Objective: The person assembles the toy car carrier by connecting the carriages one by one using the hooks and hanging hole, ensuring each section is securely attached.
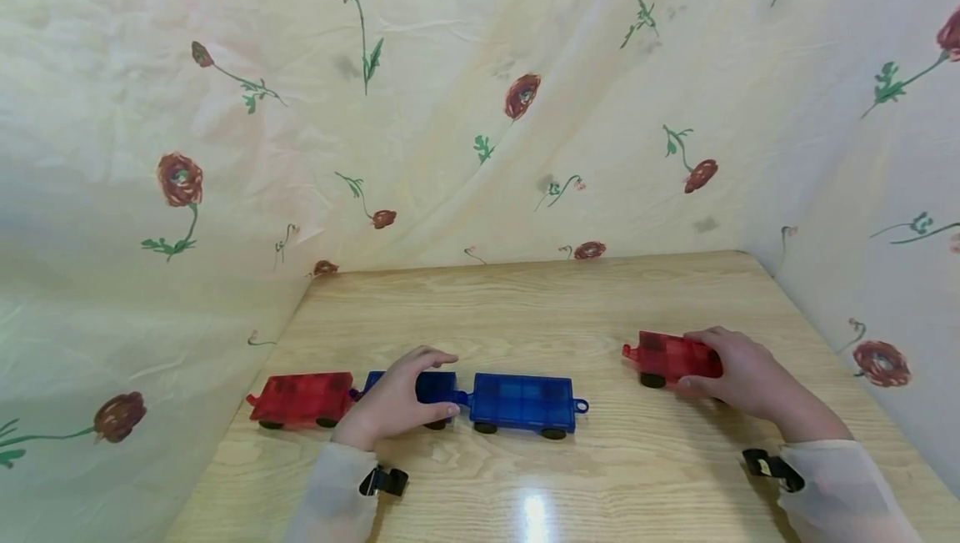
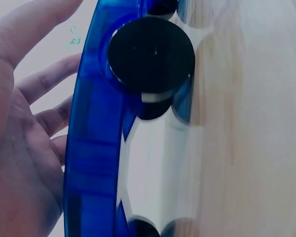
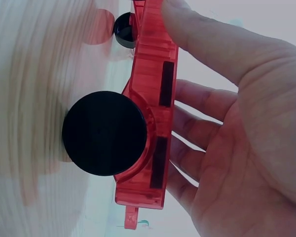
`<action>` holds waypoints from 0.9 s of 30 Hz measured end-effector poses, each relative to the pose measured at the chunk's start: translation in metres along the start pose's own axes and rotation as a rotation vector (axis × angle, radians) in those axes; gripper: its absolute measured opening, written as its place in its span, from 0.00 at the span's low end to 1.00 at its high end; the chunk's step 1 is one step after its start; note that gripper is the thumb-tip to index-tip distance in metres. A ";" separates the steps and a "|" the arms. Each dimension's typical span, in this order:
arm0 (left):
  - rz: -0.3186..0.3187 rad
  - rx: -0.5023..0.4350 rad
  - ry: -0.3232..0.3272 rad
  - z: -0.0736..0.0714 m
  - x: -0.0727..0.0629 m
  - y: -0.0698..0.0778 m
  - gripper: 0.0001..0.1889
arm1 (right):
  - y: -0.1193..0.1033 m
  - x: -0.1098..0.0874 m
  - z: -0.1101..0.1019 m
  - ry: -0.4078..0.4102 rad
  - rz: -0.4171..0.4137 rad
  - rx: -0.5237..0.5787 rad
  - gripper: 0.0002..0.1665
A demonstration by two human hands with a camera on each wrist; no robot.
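Note:
Three toy train cars stand in a row on the wooden table in the head view: a red car [image 1: 303, 397] at the left, a partly hidden blue car [image 1: 437, 388] in the middle and another blue car [image 1: 521, 401] at the right. My left hand [image 1: 390, 405] reaches over the middle blue car, thumb and forefinger spread apart. In the left wrist view, its fingers are loosely extended behind the blue side. Off to the right, my right hand [image 1: 742, 369] holds a separate red toy train car [image 1: 663, 359] between thumb and fingers. That car's hook points left.
The wooden table [image 1: 525, 309] meets a flowered cloth [image 1: 450, 109] at its back and sides. A gap of table lies between the right blue car's ring [image 1: 581, 406] and the held red car. Black straps [image 1: 384, 481] sit on both wrists.

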State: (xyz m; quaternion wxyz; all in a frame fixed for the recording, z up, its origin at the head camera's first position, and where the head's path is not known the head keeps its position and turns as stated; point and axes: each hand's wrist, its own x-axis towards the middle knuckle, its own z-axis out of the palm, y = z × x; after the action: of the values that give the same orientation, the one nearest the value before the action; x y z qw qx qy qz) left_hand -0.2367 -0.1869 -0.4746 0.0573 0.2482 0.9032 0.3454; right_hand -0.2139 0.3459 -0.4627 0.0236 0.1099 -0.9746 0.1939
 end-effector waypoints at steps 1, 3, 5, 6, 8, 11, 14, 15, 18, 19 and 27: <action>0.004 0.006 0.000 0.000 0.001 0.002 0.36 | -0.001 0.000 0.000 0.000 0.000 0.001 0.51; 0.019 0.017 0.005 0.002 0.004 0.006 0.36 | -0.002 -0.001 0.000 -0.001 -0.001 0.003 0.51; 0.033 0.024 0.010 0.005 0.006 0.010 0.36 | -0.003 -0.001 0.000 0.001 -0.004 0.003 0.51; 0.040 0.026 0.013 0.006 0.008 0.012 0.37 | -0.004 -0.002 0.000 0.003 -0.005 0.004 0.51; 0.050 0.026 0.016 0.010 0.011 0.015 0.39 | -0.005 -0.002 0.000 0.008 -0.009 0.000 0.51; 0.054 0.027 0.011 0.017 0.015 0.021 0.42 | -0.008 -0.001 0.002 0.016 -0.019 0.002 0.51; 0.063 0.039 -0.005 0.023 0.019 0.027 0.43 | -0.010 0.001 0.004 0.019 -0.026 0.007 0.53; 0.067 0.046 -0.011 0.024 0.020 0.029 0.43 | -0.010 0.001 0.005 0.020 -0.027 0.009 0.53; 0.093 0.070 -0.028 0.029 0.024 0.037 0.41 | -0.011 0.002 0.008 0.022 -0.027 0.007 0.53; 0.103 0.077 -0.032 0.030 0.025 0.040 0.41 | -0.011 0.002 0.009 0.024 -0.027 0.007 0.53; 0.137 0.145 -0.083 0.044 0.034 0.061 0.41 | -0.016 0.001 0.011 0.033 -0.051 0.010 0.51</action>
State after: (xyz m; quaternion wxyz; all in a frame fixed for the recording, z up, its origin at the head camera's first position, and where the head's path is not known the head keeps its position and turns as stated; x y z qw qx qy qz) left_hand -0.2290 -0.1054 -0.4663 0.0528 0.3269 0.9036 0.2718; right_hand -0.2114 0.3274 -0.4670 0.0442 0.1315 -0.9700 0.1997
